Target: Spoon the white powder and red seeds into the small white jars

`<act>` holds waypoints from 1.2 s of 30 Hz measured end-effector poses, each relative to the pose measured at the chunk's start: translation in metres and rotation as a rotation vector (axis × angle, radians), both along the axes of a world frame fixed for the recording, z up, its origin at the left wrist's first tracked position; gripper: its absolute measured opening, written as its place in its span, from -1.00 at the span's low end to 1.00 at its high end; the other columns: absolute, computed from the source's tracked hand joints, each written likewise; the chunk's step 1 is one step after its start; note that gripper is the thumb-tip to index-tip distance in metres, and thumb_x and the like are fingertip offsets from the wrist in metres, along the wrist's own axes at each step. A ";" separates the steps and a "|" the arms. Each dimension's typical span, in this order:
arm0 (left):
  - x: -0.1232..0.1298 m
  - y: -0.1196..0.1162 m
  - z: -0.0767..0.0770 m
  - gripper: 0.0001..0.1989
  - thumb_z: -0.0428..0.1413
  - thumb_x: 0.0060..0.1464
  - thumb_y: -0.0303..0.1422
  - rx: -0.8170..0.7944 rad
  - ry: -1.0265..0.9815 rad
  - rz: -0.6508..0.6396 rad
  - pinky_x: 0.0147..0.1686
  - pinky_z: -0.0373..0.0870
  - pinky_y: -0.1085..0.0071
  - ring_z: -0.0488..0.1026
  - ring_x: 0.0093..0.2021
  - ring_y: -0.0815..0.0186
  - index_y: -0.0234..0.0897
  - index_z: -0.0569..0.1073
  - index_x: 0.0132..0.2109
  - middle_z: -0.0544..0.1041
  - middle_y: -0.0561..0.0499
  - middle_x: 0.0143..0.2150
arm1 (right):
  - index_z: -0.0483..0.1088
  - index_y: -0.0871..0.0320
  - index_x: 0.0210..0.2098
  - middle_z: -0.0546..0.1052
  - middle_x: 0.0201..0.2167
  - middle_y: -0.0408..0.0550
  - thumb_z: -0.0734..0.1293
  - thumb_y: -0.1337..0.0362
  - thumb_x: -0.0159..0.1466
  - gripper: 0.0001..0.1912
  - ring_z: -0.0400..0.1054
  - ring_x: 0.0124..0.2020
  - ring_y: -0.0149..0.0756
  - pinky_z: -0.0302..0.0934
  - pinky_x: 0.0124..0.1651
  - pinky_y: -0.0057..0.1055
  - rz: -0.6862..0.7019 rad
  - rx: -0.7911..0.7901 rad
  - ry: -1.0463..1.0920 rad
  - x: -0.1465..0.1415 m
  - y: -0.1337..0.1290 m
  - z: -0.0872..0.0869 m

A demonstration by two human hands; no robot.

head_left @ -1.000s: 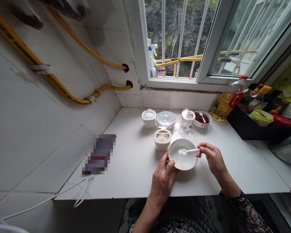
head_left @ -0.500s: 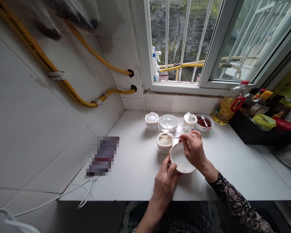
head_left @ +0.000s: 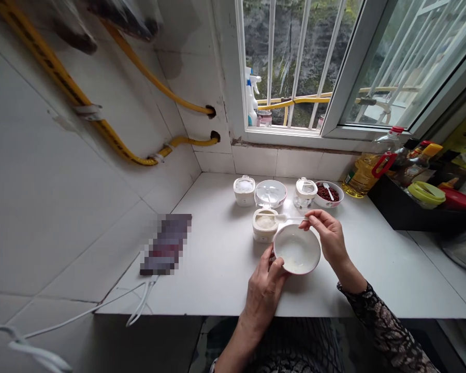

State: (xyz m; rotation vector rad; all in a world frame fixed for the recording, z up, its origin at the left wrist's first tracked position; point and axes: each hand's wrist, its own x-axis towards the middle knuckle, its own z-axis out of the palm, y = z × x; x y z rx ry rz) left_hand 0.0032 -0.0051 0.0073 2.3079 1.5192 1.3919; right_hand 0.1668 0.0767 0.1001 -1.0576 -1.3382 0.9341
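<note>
My left hand (head_left: 264,287) is closed on the near left rim of a white bowl (head_left: 297,247), which has a little pale substance at its bottom. Between the fingertips of my right hand (head_left: 329,239) is the handle of a small white spoon (head_left: 282,218). The spoon's head points left, at the right edge of an open seasoning jar (head_left: 264,236) with pale grains inside. That jar stands just left of the bowl. Whether the spoon carries any grains is too small to tell.
Behind stand a jar of white powder (head_left: 244,192), a second white bowl (head_left: 271,191), another jar (head_left: 305,194) and a bowl of dried red pieces (head_left: 336,201). An oil bottle (head_left: 361,176) and a black condiment box (head_left: 392,207) are right. A cable (head_left: 137,305) hangs over the left front edge.
My right hand has moved right, drawing the spoon from over the jar's opening to its right edge. More of the bowl's inside shows. The left hand keeps its hold.
</note>
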 end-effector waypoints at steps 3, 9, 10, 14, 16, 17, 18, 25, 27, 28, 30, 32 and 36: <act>-0.001 0.000 0.001 -0.81 0.09 0.26 -0.46 -0.015 0.003 0.000 -0.08 0.59 0.28 0.53 0.08 0.13 -0.17 0.31 -0.01 0.37 -0.26 0.25 | 0.44 0.13 -0.36 0.53 -0.58 -0.12 0.34 0.14 0.21 -0.83 0.41 -0.47 -0.27 0.31 -0.27 -0.29 -0.004 -0.052 -0.039 0.018 -0.011 0.001; 0.000 0.000 -0.001 -0.84 0.07 0.28 -0.45 0.075 0.057 0.015 -0.09 0.60 0.28 0.53 0.10 0.10 -0.21 0.34 -0.01 0.38 -0.31 0.24 | 0.44 0.09 -0.43 0.50 -0.62 -0.12 0.25 0.19 0.22 -0.82 0.39 -0.41 -0.18 0.25 -0.25 -0.25 -0.112 -0.072 -0.460 0.050 -0.044 0.001; 0.001 -0.001 -0.001 -0.85 0.06 0.28 -0.45 0.092 0.067 0.018 -0.11 0.61 0.28 0.54 0.10 0.09 -0.22 0.34 -0.02 0.38 -0.33 0.23 | 0.43 0.08 -0.45 0.50 -0.61 -0.11 0.24 0.20 0.22 -0.81 0.39 -0.36 -0.14 0.24 -0.22 -0.23 -0.137 -0.059 -0.538 0.051 -0.048 0.000; 0.002 -0.001 -0.002 -0.86 0.06 0.29 -0.46 0.146 0.103 0.030 -0.13 0.61 0.28 0.54 0.09 0.07 -0.24 0.35 -0.02 0.39 -0.37 0.21 | 0.43 0.05 -0.47 0.55 -0.55 -0.06 0.19 0.22 0.21 -0.78 0.35 -0.22 -0.06 0.21 -0.14 -0.20 -0.144 -0.034 -0.719 0.046 -0.054 -0.009; 0.002 -0.001 -0.003 -0.87 0.05 0.30 -0.46 0.167 0.118 0.034 -0.13 0.62 0.28 0.53 0.11 0.06 -0.24 0.35 -0.02 0.40 -0.37 0.21 | 0.43 0.05 -0.47 0.57 -0.52 -0.06 0.18 0.22 0.20 -0.77 0.34 -0.22 -0.06 0.21 -0.15 -0.20 -0.121 -0.045 -0.720 0.039 -0.053 -0.014; 0.002 -0.001 -0.003 -0.87 0.04 0.30 -0.45 0.174 0.123 0.033 -0.13 0.62 0.28 0.53 0.12 0.05 -0.24 0.35 -0.02 0.39 -0.37 0.21 | 0.43 0.04 -0.46 0.57 -0.53 -0.06 0.17 0.23 0.20 -0.77 0.33 -0.22 -0.06 0.21 -0.14 -0.21 -0.116 -0.056 -0.708 0.035 -0.053 -0.015; 0.002 -0.001 -0.003 -0.87 0.04 0.31 -0.45 0.176 0.123 0.032 -0.13 0.62 0.28 0.52 0.12 0.05 -0.24 0.35 -0.02 0.39 -0.37 0.21 | 0.43 0.04 -0.46 0.56 -0.55 -0.07 0.17 0.23 0.20 -0.77 0.33 -0.21 -0.06 0.21 -0.14 -0.21 -0.114 -0.067 -0.691 0.033 -0.052 -0.017; 0.001 0.000 -0.003 -0.87 0.06 0.29 -0.46 0.153 0.109 0.030 -0.12 0.61 0.28 0.52 0.13 0.03 -0.26 0.35 -0.03 0.38 -0.38 0.22 | 0.39 0.06 -0.46 0.52 -0.64 -0.18 0.17 0.23 0.24 -0.78 0.35 -0.41 -0.20 0.14 -0.01 -0.18 -0.053 -0.100 -0.583 0.030 -0.051 -0.011; 0.001 0.000 -0.003 -0.87 0.05 0.30 -0.46 0.158 0.117 0.028 -0.12 0.61 0.28 0.52 0.13 0.04 -0.26 0.35 -0.02 0.38 -0.39 0.22 | 0.41 0.06 -0.45 0.54 -0.62 -0.18 0.18 0.23 0.24 -0.78 0.37 -0.40 -0.20 0.14 -0.02 -0.19 -0.039 -0.098 -0.589 0.031 -0.052 -0.010; 0.001 0.000 -0.004 -0.87 0.05 0.30 -0.46 0.158 0.120 0.026 -0.12 0.61 0.28 0.52 0.12 0.05 -0.26 0.35 -0.02 0.38 -0.38 0.22 | 0.41 0.06 -0.45 0.55 -0.61 -0.18 0.18 0.23 0.24 -0.78 0.38 -0.39 -0.19 0.14 -0.03 -0.19 -0.031 -0.098 -0.596 0.031 -0.053 -0.010; 0.001 0.000 -0.004 -0.87 0.04 0.30 -0.45 0.157 0.117 0.026 -0.12 0.61 0.29 0.52 0.13 0.05 -0.25 0.35 -0.02 0.38 -0.37 0.22 | 0.43 0.05 -0.44 0.57 -0.58 -0.16 0.19 0.21 0.25 -0.77 0.38 -0.35 -0.18 0.15 -0.06 -0.21 -0.014 -0.109 -0.604 0.030 -0.055 -0.010; 0.001 0.000 -0.005 -0.87 0.04 0.30 -0.45 0.159 0.108 0.025 -0.11 0.61 0.28 0.51 0.13 0.05 -0.25 0.35 -0.02 0.38 -0.37 0.22 | 0.44 0.05 -0.44 0.58 -0.55 -0.14 0.20 0.18 0.25 -0.77 0.38 -0.31 -0.15 0.16 -0.10 -0.22 -0.002 -0.126 -0.596 0.028 -0.056 -0.010; 0.002 0.000 -0.005 -0.88 0.05 0.30 -0.45 0.163 0.100 0.030 -0.11 0.61 0.27 0.52 0.13 0.05 -0.25 0.36 -0.04 0.39 -0.37 0.21 | 0.44 0.08 -0.43 0.57 -0.56 -0.12 0.22 0.16 0.24 -0.78 0.35 -0.40 -0.21 0.17 -0.20 -0.27 0.019 -0.180 -0.481 0.025 -0.055 -0.009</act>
